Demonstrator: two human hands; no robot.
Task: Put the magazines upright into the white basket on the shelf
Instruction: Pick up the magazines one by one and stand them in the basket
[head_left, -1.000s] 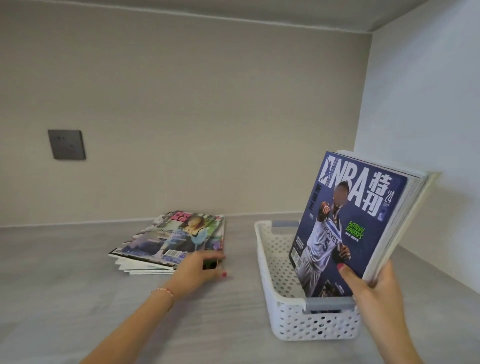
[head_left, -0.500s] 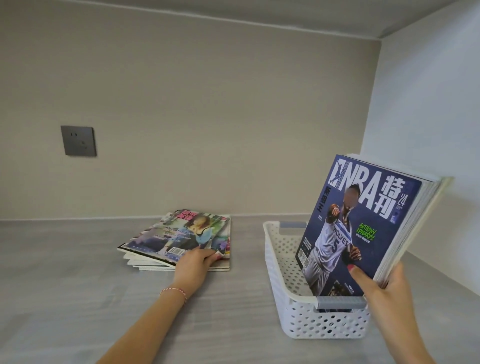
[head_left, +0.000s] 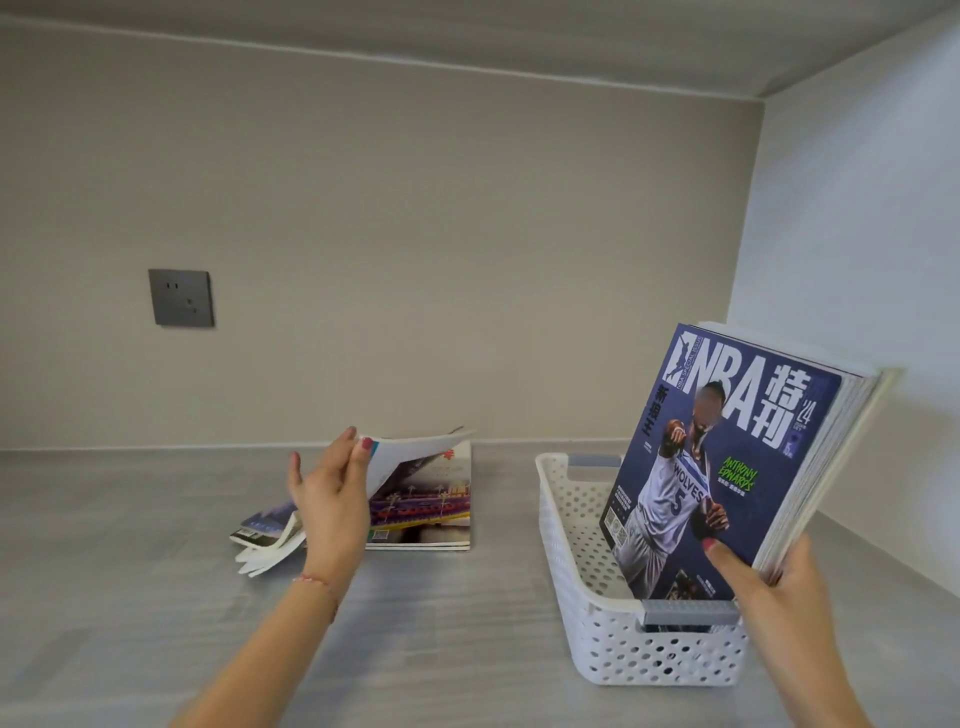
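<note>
A white perforated basket (head_left: 582, 525) stands on the grey shelf at the right. Several magazines stand in it, leaning right, fronted by a blue NBA magazine (head_left: 727, 457). My right hand (head_left: 769, 587) grips their lower right corner, thumb on the cover. To the left a small stack of magazines (head_left: 431, 509) lies flat on the shelf. My left hand (head_left: 332, 499) pinches the near edge of the top magazine (head_left: 415, 449) and holds it tilted up off the stack, its white underside facing me.
A grey wall socket (head_left: 181, 297) sits on the back wall at the left. The right side wall (head_left: 857, 260) stands close behind the basket. Bare grey shelf surface (head_left: 130, 571) stretches to the left and front.
My left hand, which rested on the flat stack, has taken the top magazine's edge and lifted it. The right hand still holds the upright magazines in the basket.
</note>
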